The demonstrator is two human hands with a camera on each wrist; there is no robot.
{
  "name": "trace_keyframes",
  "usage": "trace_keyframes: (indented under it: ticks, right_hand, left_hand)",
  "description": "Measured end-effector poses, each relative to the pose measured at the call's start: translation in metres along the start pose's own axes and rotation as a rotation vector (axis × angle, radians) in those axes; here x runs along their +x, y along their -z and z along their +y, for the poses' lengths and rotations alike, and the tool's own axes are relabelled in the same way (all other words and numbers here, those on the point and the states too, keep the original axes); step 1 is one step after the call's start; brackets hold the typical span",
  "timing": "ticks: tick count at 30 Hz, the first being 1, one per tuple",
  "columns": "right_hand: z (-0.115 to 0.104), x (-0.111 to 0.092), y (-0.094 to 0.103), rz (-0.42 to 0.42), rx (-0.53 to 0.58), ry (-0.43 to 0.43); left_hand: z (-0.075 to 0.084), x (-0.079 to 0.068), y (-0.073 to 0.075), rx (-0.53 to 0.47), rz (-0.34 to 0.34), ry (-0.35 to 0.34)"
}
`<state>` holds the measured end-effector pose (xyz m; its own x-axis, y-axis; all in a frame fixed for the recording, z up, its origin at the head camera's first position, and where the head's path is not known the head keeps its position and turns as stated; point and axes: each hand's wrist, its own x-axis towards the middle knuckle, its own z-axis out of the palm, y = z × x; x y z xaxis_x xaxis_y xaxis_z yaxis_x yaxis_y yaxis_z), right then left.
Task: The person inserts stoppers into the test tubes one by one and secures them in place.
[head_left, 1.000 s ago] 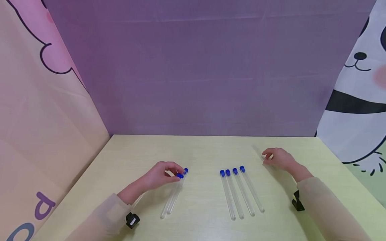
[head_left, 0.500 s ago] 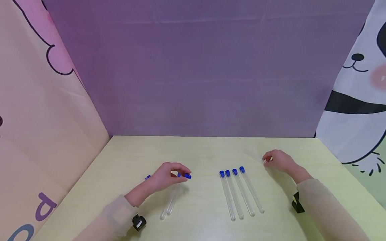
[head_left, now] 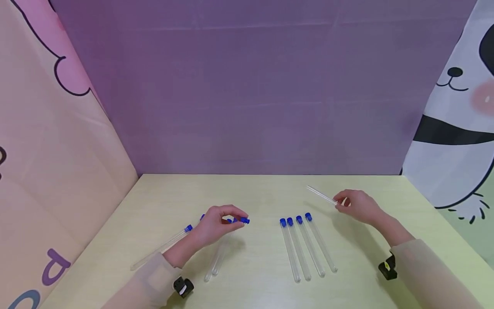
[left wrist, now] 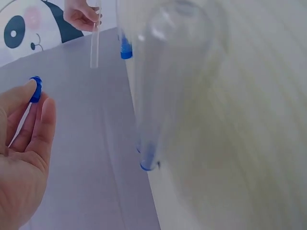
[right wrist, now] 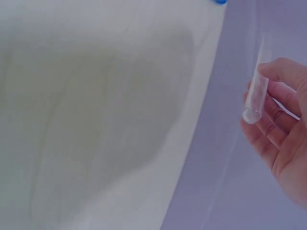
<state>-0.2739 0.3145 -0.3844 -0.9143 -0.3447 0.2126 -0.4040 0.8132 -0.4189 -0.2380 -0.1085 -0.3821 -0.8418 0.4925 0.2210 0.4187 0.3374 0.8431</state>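
Note:
My left hand (head_left: 216, 225) pinches a small blue cap (left wrist: 36, 89) between thumb and fingertips, above the table's middle. To the right, my right hand (head_left: 356, 206) grips a clear test tube (head_left: 321, 194) near its rounded end, seen in the right wrist view. No cap sits on this tube; its open end slants up and to the left. Two test tubes (head_left: 217, 262) lie below the left hand, their blue-capped tops partly hidden by it. Farther left, capped tubes (head_left: 166, 245) lie partly behind the left wrist and sleeve.
Between the hands, several test tubes (head_left: 305, 249) with blue caps lie in a fanned row on the pale wooden table (head_left: 262, 189). A purple backdrop (head_left: 262, 94) rises at the table's far edge, with printed cloth panels on both sides.
My left hand has shifted right with the blue cap, uncovering capped tubes behind the wrist. The tube in my right hand has swung leftward and risen, its open end tilting up.

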Motion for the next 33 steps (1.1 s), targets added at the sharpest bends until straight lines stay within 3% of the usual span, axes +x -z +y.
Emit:
trace_keyframes:
  ticks: [7, 13, 28, 33]
  right_hand:
    - [-0.03, -0.012, 0.003, 0.069, 0.065, 0.114]
    - [-0.049, -0.023, 0.004, 0.08, 0.135, 0.157]
    - [-0.079, -0.04, 0.003, 0.16, 0.29, 0.222]
    - [-0.087, -0.043, 0.002, 0.193, 0.334, 0.28]
  left_hand:
    - [0.006, -0.002, -0.003, -0.029, -0.009, 0.011]
    - [0.01, -0.006, -0.003, -0.057, -0.032, 0.03]
    - [0.017, -0.005, -0.006, -0.089, 0.026, 0.05]
    - [0.021, -0.003, -0.009, -0.085, 0.053, 0.06]
